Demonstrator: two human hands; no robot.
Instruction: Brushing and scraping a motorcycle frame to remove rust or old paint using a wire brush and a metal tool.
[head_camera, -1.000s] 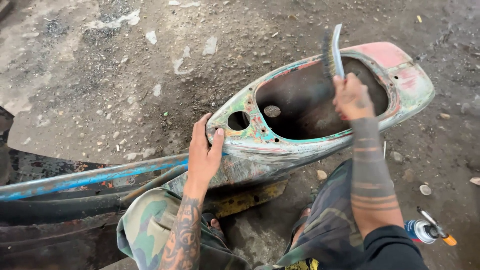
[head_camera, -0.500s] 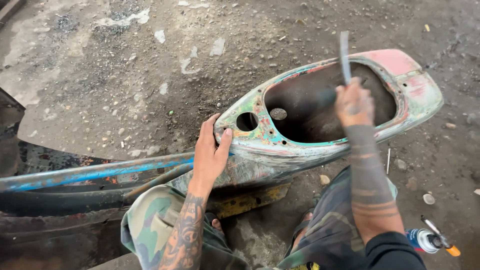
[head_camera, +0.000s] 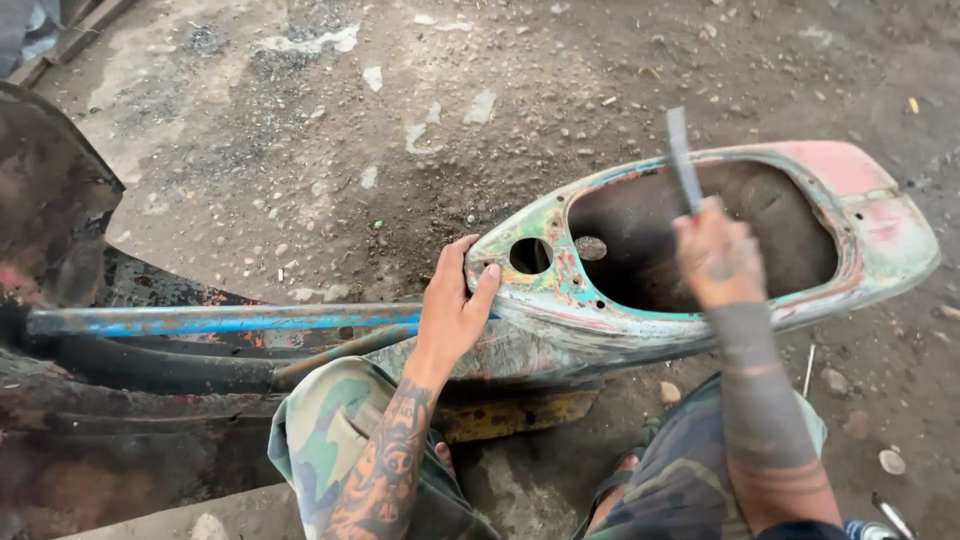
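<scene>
Head view: left hand (head_camera: 452, 312) clamps the near-left rim of the rusty scooter shell (head_camera: 860, 215) lying on gravel. Right hand (head_camera: 718, 258), blurred, fists a thin flat tool (head_camera: 682, 160) upright over the shell's opening.

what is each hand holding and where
Right hand grips a flat metal tool by its lower end; left hand grips the old painted shell at its narrow front rim.
</scene>
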